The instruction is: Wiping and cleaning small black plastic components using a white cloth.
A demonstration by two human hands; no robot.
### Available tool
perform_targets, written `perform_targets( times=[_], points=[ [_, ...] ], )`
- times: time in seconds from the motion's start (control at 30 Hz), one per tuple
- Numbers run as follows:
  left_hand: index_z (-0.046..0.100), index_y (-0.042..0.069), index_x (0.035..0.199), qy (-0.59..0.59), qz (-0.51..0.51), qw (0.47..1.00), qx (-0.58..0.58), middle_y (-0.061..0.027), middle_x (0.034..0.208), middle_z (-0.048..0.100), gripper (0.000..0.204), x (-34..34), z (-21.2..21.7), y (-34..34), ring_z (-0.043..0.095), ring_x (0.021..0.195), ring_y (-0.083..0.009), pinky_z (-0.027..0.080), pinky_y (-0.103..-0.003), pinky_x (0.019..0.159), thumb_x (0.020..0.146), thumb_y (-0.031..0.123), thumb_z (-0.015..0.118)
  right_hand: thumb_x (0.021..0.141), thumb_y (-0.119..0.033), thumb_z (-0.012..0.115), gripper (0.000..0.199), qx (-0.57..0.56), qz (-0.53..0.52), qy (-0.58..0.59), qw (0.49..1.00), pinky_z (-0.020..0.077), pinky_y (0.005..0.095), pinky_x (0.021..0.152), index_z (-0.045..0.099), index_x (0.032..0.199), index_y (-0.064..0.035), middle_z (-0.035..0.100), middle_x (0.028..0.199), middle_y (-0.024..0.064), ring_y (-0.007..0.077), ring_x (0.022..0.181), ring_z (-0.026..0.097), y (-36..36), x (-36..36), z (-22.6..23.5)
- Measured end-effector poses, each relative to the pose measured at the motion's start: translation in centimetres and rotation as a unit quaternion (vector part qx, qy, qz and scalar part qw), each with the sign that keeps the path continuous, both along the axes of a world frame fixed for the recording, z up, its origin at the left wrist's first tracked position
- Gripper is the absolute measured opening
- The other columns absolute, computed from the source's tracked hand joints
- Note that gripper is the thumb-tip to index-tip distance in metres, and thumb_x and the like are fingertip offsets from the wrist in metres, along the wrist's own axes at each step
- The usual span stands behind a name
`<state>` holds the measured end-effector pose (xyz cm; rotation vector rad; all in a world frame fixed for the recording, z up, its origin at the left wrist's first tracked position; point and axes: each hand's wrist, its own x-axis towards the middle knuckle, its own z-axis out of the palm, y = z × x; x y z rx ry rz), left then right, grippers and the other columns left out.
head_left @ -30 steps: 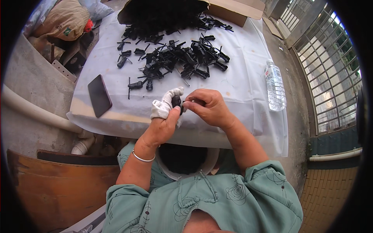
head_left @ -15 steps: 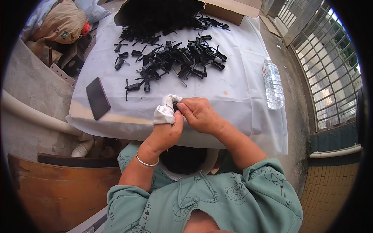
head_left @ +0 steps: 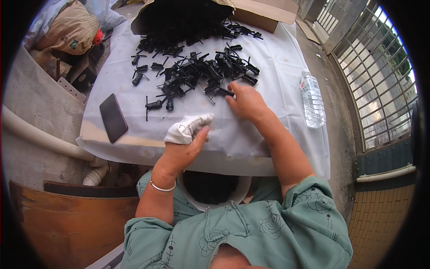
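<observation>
My left hand (head_left: pixel 188 136) is over the near part of the table, with a white cloth glove (head_left: pixel 181 130) covering its fingers and the thumb bare. The gloved fingers are half stretched and apart from the thumb, and no part shows between them. At the near right side of a heap of small black plastic parts (head_left: pixel 192 71), my right hand (head_left: pixel 246 101) has its thumb and forefinger around the end of one black plastic part (head_left: pixel 223 92). Thin rods stick out of many of these parts.
A phone (head_left: pixel 113 118) lies at the left, a water bottle (head_left: pixel 312 98) at the right. An open bag (head_left: pixel 179 18) of black parts and a cardboard box (head_left: pixel 257 18) are at the back. Below the table edge, a white bucket (head_left: pixel 245 188) holds something black.
My hands have parted. The right has moved forward to the heap; the left has drawn slightly back and loosened. The dark piece that was between them is gone from view.
</observation>
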<state>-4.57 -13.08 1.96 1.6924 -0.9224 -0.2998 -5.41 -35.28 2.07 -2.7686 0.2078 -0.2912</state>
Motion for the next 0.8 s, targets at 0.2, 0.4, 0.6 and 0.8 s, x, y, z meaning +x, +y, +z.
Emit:
perform_targets(
  times=[0.2,0.4,0.6,0.8],
  points=[
    [0.052,-0.002,0.113,-0.275,0.068,0.957,-0.07,-0.0057,0.106,0.058,0.03,0.8,-0.3,-0.8,0.054,0.068,-0.0086,0.047,-0.022,0.061,0.084,-0.001,0.054,0.075,-0.011,0.06,0.023,0.051,0.138,-0.033,0.989,0.0457,0.0394,0.06,0.052,0.094,-0.0015,0.059,0.071,0.016,0.0312,0.065,0.058,3.1,-4.8,2.4],
    [0.043,-0.001,0.12,0.028,-0.068,0.996,-0.049,-0.0112,0.092,0.059,0.038,-0.1,-0.5,-1.0,0.057,0.078,-0.0152,0.046,-0.025,0.071,0.084,0.004,0.054,0.072,-0.005,0.064,0.029,0.191,0.234,-0.06,0.951,0.0377,0.0294,0.046,0.055,0.099,-0.0027,0.05,0.058,0.0062,0.0165,0.048,0.047,3.7,-6.4,3.7],
    [0.042,0.001,0.12,0.224,-0.029,0.959,-0.173,-0.0016,0.092,0.054,0.033,-0.5,-0.8,-2.0,0.051,0.076,-0.0056,0.044,-0.019,0.064,0.09,0.011,0.05,0.07,-0.003,0.069,0.019,0.202,0.295,-0.239,0.903,0.0338,0.0256,0.043,0.058,0.086,-0.0044,0.047,0.057,0.0038,0.0122,0.045,0.039,5.9,-6.6,2.5],
    [0.046,-0.001,0.115,0.258,-0.044,0.955,-0.142,-0.0029,0.093,0.054,0.029,-0.9,-0.1,-1.6,0.051,0.069,-0.005,0.045,-0.02,0.059,0.087,0.005,0.051,0.078,-0.01,0.065,0.015,0.323,0.078,-0.192,0.924,0.0356,0.024,0.045,0.054,0.072,-0.0026,0.05,0.058,0.0035,0.009,0.048,0.04,5.5,-5.3,1.0]
  ],
)
